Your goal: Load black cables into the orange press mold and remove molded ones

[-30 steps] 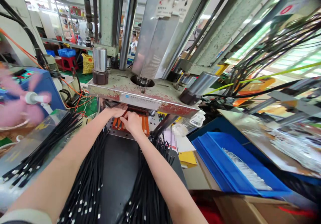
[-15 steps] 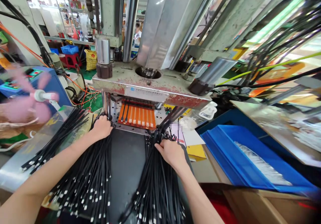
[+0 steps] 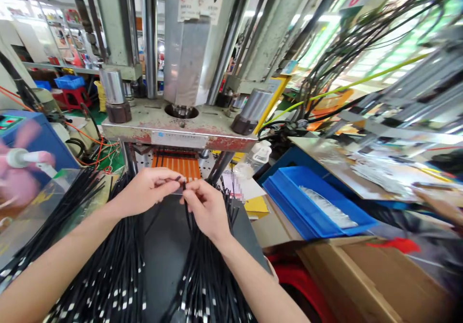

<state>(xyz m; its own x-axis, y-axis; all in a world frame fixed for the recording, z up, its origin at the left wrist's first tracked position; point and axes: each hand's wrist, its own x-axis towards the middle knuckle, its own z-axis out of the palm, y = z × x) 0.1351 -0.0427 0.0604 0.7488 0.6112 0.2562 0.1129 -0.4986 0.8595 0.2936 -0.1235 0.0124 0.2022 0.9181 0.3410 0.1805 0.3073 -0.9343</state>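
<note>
My left hand pinches the end of a black cable in front of the press. Close beside it, my right hand is closed on another black cable end, and the fingertips of both hands nearly meet. Behind them, an orange fixture with pale strips and a couple of dark cables lies in the press. One bundle of black cables with silver tips hangs at the left of the dark work surface; a second bundle hangs below my right hand.
More black cables lie on a clear sheet at the left, near a pink fan. A blue tray with white pieces, a plastic bottle and a cardboard box are on the right. Another person's arm shows at the far right.
Both hands have left the tops of the two bundles and come together in the middle, each now with a cable end. The camera view has turned right.
</note>
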